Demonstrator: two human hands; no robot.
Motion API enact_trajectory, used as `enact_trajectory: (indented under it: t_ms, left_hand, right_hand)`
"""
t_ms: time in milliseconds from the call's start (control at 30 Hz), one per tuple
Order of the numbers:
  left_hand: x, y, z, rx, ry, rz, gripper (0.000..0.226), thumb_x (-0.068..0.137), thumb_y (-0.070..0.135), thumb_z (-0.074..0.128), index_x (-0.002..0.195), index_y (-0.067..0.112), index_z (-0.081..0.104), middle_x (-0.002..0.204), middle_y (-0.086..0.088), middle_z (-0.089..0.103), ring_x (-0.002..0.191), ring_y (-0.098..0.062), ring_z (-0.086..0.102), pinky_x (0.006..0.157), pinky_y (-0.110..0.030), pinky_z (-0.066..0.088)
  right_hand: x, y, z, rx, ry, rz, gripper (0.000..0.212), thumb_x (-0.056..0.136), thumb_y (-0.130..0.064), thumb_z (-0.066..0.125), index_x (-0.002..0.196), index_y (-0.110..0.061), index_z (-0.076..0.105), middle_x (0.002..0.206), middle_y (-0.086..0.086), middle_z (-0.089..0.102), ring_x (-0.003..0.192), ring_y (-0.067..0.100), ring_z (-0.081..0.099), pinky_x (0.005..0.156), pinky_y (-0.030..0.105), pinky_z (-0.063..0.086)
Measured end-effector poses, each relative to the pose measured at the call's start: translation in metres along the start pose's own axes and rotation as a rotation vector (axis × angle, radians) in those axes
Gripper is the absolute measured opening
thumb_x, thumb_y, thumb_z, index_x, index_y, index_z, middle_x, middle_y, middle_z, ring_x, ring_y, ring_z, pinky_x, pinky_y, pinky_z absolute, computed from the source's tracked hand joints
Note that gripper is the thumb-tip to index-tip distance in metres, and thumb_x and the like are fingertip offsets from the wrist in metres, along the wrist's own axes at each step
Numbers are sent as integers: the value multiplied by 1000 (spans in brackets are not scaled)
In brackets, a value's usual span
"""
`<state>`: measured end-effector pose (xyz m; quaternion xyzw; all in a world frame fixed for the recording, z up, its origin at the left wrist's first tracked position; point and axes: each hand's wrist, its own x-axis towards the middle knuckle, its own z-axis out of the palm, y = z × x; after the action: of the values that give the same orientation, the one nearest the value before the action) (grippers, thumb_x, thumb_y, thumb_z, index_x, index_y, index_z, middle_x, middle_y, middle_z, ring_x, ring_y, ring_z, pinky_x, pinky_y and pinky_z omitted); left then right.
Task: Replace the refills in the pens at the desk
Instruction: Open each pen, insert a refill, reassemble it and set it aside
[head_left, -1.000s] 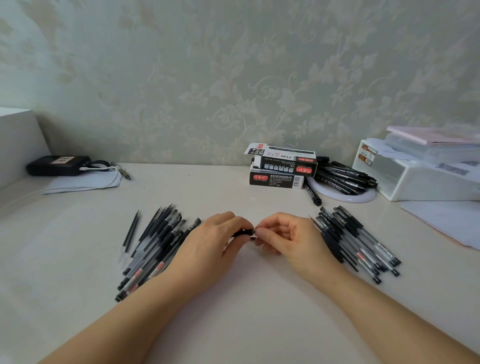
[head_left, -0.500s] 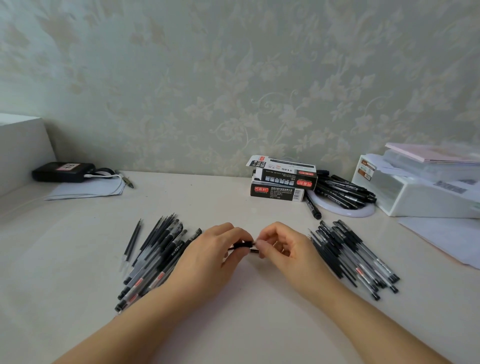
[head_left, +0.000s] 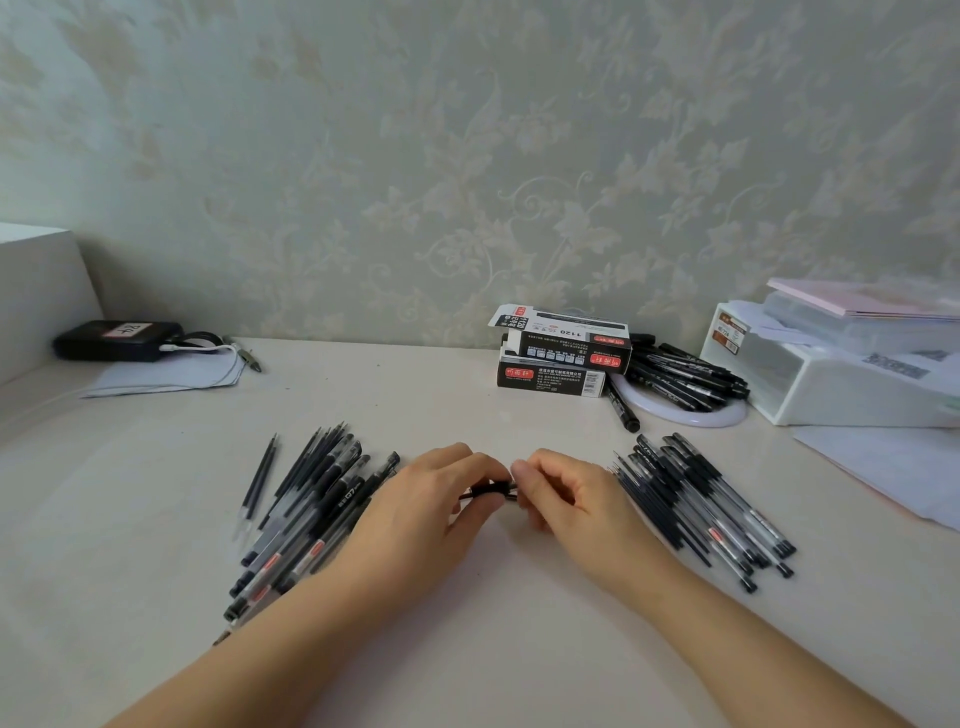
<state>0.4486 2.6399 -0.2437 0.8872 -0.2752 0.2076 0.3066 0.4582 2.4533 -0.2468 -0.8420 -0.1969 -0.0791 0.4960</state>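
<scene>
While our left hand (head_left: 436, 499) and right hand (head_left: 563, 493) both pinch one black pen (head_left: 491, 489) mid-desk (head_left: 467, 623), pen piles lie at 9 (head_left: 306, 514) and 3 o'clock (head_left: 696, 509).

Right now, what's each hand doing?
Left hand: fingers curled round the black pen.
Right hand: fingertips pinching the same pen's end.

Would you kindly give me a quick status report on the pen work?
Left hand and right hand both pinching one black pen over the desk. Pen piles either side; nothing in the way.
</scene>
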Motion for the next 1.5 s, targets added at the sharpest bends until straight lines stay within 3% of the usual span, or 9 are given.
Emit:
enact_trajectory:
  t_ms: [100,233,500,733,933,1000,1200,1367,1500]
  left_hand:
    - [-1,-1,1,10,18,-14,11,94,32,59,103,35,63,85,18,56,73,-6,53,63,-23,46]
    - [-1,-3,0,-10,27,-58,13,93,35,59,106,35,59,89,20,58,76,-4,54,66,-22,46]
    - [1,1,-2,3,8,-12,9,93,30,61,99,31,67,84,14,58,74,-7,54,65,-36,48]
    - [2,1,-3,27,88,-78,5,91,26,63,94,30,64,83,14,58,73,-6,52,65,-37,49]
    - [1,-7,-5,60,120,-206,5,92,30,61,95,33,64,82,16,57,71,-5,54,65,-32,49]
    - [1,-7,-5,60,104,-204,5,92,30,61,95,33,64,82,15,57,70,-6,54,65,-34,50]
    - [0,-7,-5,66,50,-204,6,93,30,59,96,33,64,85,13,59,72,-8,55,68,-36,50]
    - [0,-6,-6,56,34,-181,6,93,30,59,95,33,63,85,13,59,71,-8,55,68,-36,50]
    - [0,-3,-5,15,14,-135,8,92,28,62,97,31,66,83,13,59,68,-7,54,65,-28,48]
  right_hand:
    - [0,-1,1,21,28,22,40,93,-51,48,77,-17,61,67,3,64,58,6,52,63,30,46]
    - [1,1,0,1,7,-16,12,96,-32,59,86,-26,62,74,-10,67,57,0,48,58,13,38]
    - [2,3,-1,-57,-32,-54,29,100,-30,52,73,-19,54,57,-11,43,56,4,36,56,22,31]
    - [2,1,1,-35,136,-41,30,95,-43,52,81,-18,62,67,0,60,54,4,45,55,17,35]
    - [3,9,4,-387,82,-46,18,88,-31,70,102,-22,68,96,-8,53,82,1,49,76,8,37]
    - [2,9,6,-418,33,-56,12,89,-31,68,98,-22,68,97,-10,54,95,7,50,84,17,42]
    - [1,6,0,-156,117,1,6,92,-18,65,93,-23,62,85,-11,65,72,5,57,68,15,44]
    - [2,6,-3,8,124,25,10,93,-17,64,94,-28,65,88,-11,65,77,15,59,71,26,47]
    - [2,6,-3,34,36,15,14,93,-20,64,95,-34,67,87,-11,67,76,13,58,66,18,44]
